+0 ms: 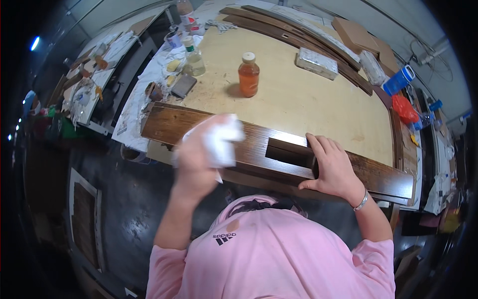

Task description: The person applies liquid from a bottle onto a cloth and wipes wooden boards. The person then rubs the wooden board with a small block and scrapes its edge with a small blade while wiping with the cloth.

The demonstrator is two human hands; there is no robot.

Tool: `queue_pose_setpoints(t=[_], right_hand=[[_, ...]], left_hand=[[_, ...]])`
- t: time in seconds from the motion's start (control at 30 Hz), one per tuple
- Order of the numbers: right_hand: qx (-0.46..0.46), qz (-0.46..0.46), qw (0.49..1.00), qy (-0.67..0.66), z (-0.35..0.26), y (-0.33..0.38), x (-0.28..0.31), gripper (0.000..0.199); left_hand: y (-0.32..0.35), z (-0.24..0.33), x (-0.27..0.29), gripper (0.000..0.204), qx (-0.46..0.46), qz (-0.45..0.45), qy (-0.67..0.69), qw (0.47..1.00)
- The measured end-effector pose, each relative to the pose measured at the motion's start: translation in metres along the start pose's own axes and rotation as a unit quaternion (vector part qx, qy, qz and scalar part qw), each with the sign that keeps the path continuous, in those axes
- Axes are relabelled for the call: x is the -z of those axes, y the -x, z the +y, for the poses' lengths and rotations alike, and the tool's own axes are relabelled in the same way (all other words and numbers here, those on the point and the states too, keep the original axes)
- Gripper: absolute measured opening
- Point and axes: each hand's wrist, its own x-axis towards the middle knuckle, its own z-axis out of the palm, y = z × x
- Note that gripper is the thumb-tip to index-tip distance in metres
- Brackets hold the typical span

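Note:
A long dark brown, glossy wooden board (172,122) lies along the near edge of the table, with a rectangular opening (289,153) right of its middle. My left hand (193,162), smeared by motion, is closed on a white cloth (225,140) over the left half of the board; whether the cloth is paper or fabric is unclear. At the right end of the opening, my right hand (334,167) grips the board across its width. Its fingertips reach the far edge, and the thumb is at the near edge.
An orange-filled bottle (249,78) stands beyond the board. To the left are a bottle of pale liquid (194,61) and a dark grey block (183,86). Farther back lie a wrapped block (317,63) and dark wooden strips (294,37). A blue bottle (398,79) is at right.

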Motion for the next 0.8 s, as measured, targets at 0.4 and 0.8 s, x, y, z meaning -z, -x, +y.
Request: queue_pose_setpoints(t=[0.4, 0.8], right_hand=[[-0.038, -0.006, 0.998, -0.04, 0.004, 0.001, -0.006, 0.102], [0.074, 0.154, 0.829, -0.532, -0.077, -0.056, -0.025, 0.108]], left_hand=[[0.009, -0.112, 0.174, 0.023, 0.287, 0.182, -0.287, 0.896], [-0.048, 0.035, -0.009, 0.099, 0.005, -0.159, 0.13, 0.979]])
